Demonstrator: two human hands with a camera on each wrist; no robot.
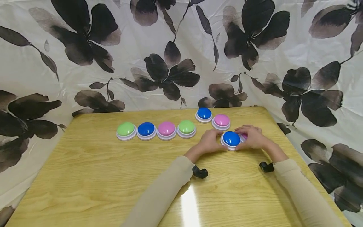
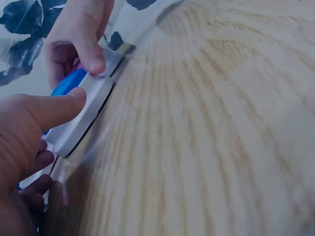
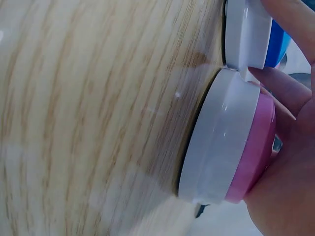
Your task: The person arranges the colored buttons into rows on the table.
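A blue push button with a white round base sits on the table between both hands. My left hand grips its left side, thumb on the near edge of the base. From the right, my right hand holds the same button, its thumb at the near edge. Beneath the right palm is a pink push button, mostly hidden in the head view; its base stands right against the blue one's base.
To the left runs a row of push buttons: green, blue, pink and green. Behind the hands are another blue button and a pink one. Flowered cloth hangs beyond the wooden table.
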